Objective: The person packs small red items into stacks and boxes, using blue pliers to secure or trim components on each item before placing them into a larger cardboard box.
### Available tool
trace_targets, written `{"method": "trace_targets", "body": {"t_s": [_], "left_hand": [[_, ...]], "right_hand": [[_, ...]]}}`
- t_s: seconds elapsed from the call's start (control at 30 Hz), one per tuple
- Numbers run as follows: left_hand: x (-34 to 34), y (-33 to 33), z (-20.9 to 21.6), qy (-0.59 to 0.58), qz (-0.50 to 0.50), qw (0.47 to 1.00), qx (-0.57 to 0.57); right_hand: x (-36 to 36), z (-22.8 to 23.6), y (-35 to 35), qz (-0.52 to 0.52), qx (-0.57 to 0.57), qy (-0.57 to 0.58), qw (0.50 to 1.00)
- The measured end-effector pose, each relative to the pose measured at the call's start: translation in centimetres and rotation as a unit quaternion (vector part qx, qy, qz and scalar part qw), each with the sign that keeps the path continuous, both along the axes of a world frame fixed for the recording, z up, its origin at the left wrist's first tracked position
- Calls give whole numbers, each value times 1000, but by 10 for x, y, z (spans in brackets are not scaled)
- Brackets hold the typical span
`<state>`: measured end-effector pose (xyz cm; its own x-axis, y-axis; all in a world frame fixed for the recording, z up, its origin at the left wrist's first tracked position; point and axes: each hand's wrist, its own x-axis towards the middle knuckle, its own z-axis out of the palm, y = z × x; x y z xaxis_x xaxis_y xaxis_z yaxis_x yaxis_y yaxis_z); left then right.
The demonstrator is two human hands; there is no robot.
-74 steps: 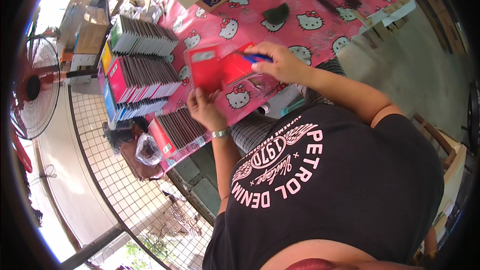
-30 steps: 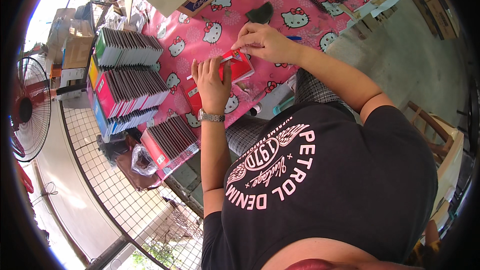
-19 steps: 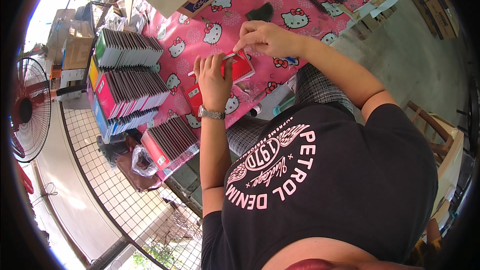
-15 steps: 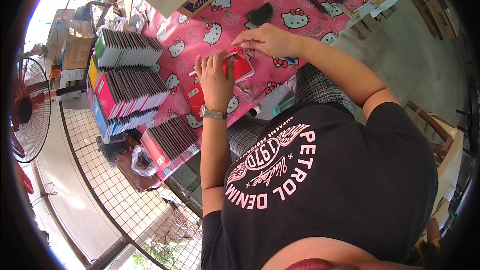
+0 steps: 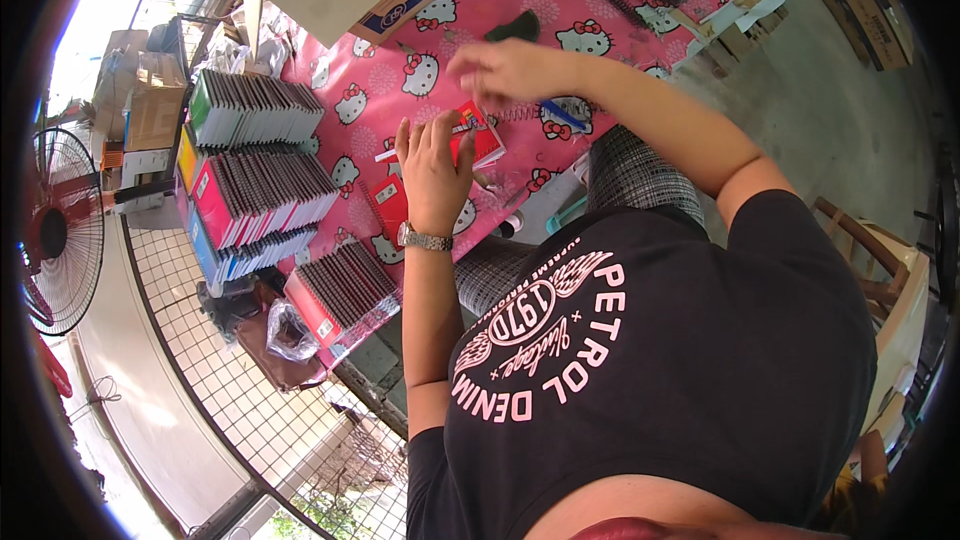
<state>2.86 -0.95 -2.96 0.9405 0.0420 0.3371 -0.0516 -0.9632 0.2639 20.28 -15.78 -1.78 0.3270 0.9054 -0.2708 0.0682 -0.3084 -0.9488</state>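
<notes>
left hand [image 5: 436,172] lies flat, fingers spread, on a red notebook [image 5: 478,136] near the table's [image 5: 420,30] front edge; right hand [image 5: 505,72] hovers open above it.

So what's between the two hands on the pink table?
In the head view, a red notebook lies between them: the left hand presses its near side, and the blurred right hand hovers just beyond it over the pink tablecloth.

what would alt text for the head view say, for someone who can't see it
Seen from above, a person's left hand presses on a red notebook on a table under a pink cartoon-cat tablecloth, while the right hand hovers just above it, blurred. Stacks of spiral-bound notebooks stand in rows to the left, with a standing fan beyond.
</notes>
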Motion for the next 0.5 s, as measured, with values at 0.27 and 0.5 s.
{"method": "trace_targets", "body": {"t_s": [0.27, 0.5], "left_hand": [[0, 4, -5, -19, 32, 998, 42], [-10, 16, -17, -20, 80, 996, -30]], "right_hand": [[42, -92, 16, -77, -242, -552, 794], [14, -11, 6, 178, 137, 174, 959]]}}
